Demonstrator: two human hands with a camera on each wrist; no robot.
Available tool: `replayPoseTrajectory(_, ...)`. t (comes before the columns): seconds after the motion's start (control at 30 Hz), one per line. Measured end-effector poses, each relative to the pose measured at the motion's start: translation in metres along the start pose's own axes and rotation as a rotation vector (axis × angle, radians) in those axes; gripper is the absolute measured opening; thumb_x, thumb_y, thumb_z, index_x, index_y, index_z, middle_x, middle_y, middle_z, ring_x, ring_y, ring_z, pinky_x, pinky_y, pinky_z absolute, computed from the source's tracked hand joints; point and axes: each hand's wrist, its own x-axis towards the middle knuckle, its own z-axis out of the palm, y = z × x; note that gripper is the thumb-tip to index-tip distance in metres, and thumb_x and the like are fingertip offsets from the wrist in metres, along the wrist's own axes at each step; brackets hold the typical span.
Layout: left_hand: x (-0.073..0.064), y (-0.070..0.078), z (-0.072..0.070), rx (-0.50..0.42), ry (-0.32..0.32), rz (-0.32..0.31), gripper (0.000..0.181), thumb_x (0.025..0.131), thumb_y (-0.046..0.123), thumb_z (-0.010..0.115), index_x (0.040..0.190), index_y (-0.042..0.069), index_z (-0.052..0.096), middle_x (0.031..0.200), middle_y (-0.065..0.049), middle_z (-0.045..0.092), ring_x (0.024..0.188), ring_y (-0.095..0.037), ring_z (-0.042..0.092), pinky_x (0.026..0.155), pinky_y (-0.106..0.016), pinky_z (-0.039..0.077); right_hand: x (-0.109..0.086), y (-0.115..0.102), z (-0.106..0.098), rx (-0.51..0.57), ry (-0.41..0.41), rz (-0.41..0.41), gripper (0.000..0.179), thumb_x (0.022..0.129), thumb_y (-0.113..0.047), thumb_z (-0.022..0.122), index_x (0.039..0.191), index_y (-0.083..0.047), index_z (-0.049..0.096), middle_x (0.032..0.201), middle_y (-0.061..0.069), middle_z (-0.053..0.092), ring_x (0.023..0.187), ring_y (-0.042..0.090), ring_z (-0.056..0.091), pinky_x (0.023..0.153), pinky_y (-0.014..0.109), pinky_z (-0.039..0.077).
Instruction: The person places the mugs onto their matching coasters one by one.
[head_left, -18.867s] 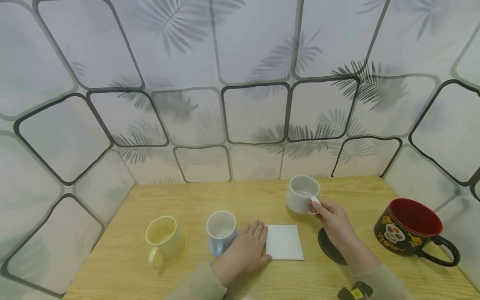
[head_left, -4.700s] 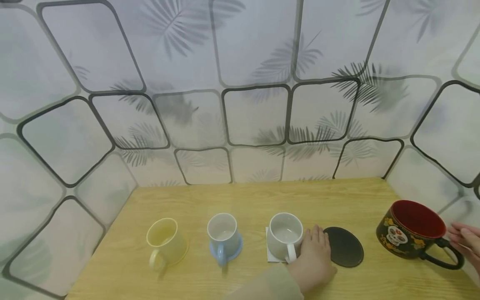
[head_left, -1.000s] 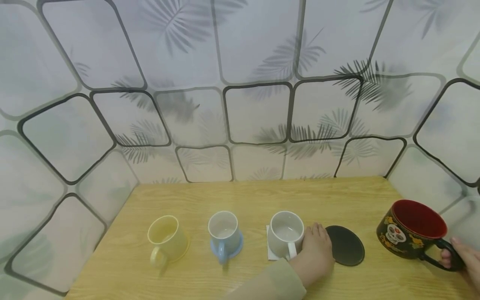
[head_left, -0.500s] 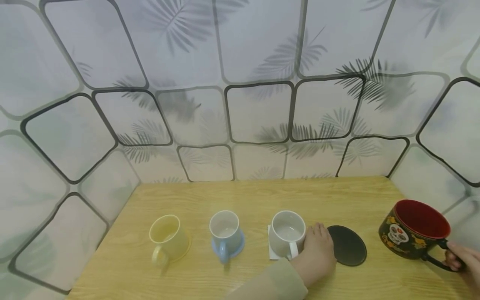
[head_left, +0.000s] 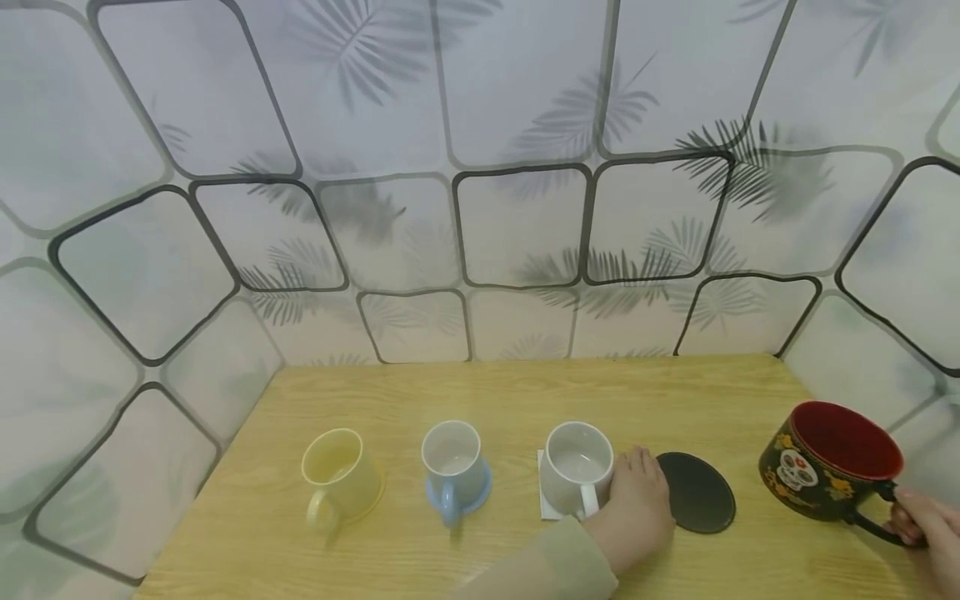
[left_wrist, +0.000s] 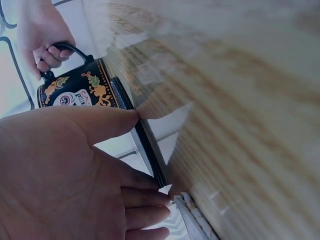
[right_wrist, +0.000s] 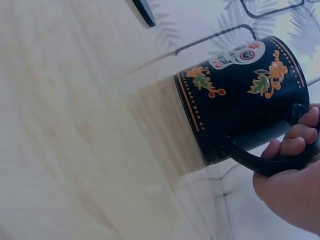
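My right hand grips the handle of a large black mug with a red inside, a painted skull and orange flowers, at the table's right side. In the right wrist view, its fingers curl round the black handle. My left hand rests between a white mug and a round black coaster. Seen from the left wrist, the thumb and extended fingers are at the near edge of the coaster. The white mug stands on a square white coaster.
To the left stand a pale blue mug on a blue coaster and a yellow mug on a yellow coaster. Patterned wall covering rises behind the wooden table and at both sides.
The right hand had held the white mug, which since came down on the white coaster; it then took the black mug's handle. The left hand shifted right from the white coaster to the black one.
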Motion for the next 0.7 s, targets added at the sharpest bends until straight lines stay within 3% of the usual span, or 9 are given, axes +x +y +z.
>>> replayPoseTrajectory(0.13, 0.0, 0.0, 0.001, 0.002, 0.002, 0.002, 0.075, 0.102, 0.075, 0.039, 0.166, 0.037, 0.029, 0.172, 0.017, 0.029, 0.161, -0.002, 0.027, 0.13, -0.023, 0.03, -0.001, 0.004, 0.005, 0.066, 0.019, -0.042, 0.05, 0.113, 0.0, 0.032, 0.064, -0.001, 0.04, 0.065, 0.008, 0.016, 0.06, 0.023, 0.008, 0.058, 0.034, 0.014)
replayPoseTrajectory(0.3, 0.0, 0.0, 0.001, 0.007, 0.011, 0.001, 0.075, 0.102, 0.075, 0.039, 0.166, 0.037, 0.03, 0.172, 0.017, 0.03, 0.16, -0.002, 0.028, 0.129, -0.022, 0.031, -0.002, 0.005, 0.011, 0.104, 0.062, -0.037, 0.05, 0.113, 0.0, 0.034, 0.064, -0.001, 0.042, 0.065, 0.008, 0.017, 0.062, 0.023, 0.006, 0.064, 0.035, 0.007)
replayPoseTrajectory(0.53, -0.001, -0.001, 0.0, -0.007, 0.014, 0.001, 0.075, 0.102, 0.075, 0.04, 0.166, 0.036, 0.031, 0.172, 0.016, 0.031, 0.16, -0.002, 0.029, 0.129, -0.022, 0.031, -0.003, 0.003, 0.018, 0.061, 0.181, 0.01, 0.053, 0.113, -0.004, 0.041, 0.062, -0.005, 0.053, 0.064, 0.007, 0.019, 0.063, 0.023, 0.009, 0.064, 0.035, 0.009)
replayPoseTrajectory(0.7, 0.0, -0.001, 0.001, 0.002, 0.013, 0.001, 0.076, 0.101, 0.077, 0.04, 0.166, 0.037, 0.03, 0.171, 0.017, 0.032, 0.16, -0.001, 0.029, 0.129, -0.022, 0.031, -0.005, 0.001, 0.021, 0.053, 0.208, 0.023, 0.053, 0.113, -0.006, 0.042, 0.062, -0.005, 0.053, 0.064, 0.007, 0.018, 0.064, 0.023, 0.009, 0.06, 0.033, 0.014)
